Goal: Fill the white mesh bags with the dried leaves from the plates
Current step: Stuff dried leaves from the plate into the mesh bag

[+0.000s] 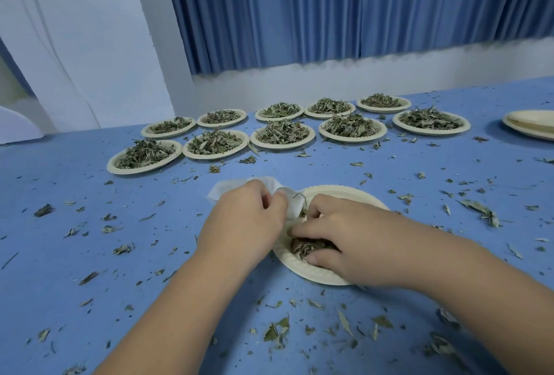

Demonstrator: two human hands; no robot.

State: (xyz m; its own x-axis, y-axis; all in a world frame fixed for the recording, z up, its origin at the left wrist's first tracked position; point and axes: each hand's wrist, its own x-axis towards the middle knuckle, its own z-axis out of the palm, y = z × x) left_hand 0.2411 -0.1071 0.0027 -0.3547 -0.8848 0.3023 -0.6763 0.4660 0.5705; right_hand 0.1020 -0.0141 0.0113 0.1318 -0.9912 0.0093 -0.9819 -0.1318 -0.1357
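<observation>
The white mesh bag (227, 190) is pinched at its mouth by the left hand (248, 218), fingers curled, at the left rim of the near plate (344, 191). Dried leaves (302, 247) inside that plate are gripped by the curled right hand (344, 233). Ten filled plates (281, 133) are set beyond it on the tabletop (90, 254).

Table (75, 254): blue top, fills the lower view.
Curtain (329, 5): blue, pleated, hangs behind the table; wavy hem.
Wall (329, 80): white strip between the curtain hem and the table's far edge.
Pillar (156, 44): pale, just left of the curtain.
Drape (60, 44): white cloth in folds, left of the pillar.
</observation>
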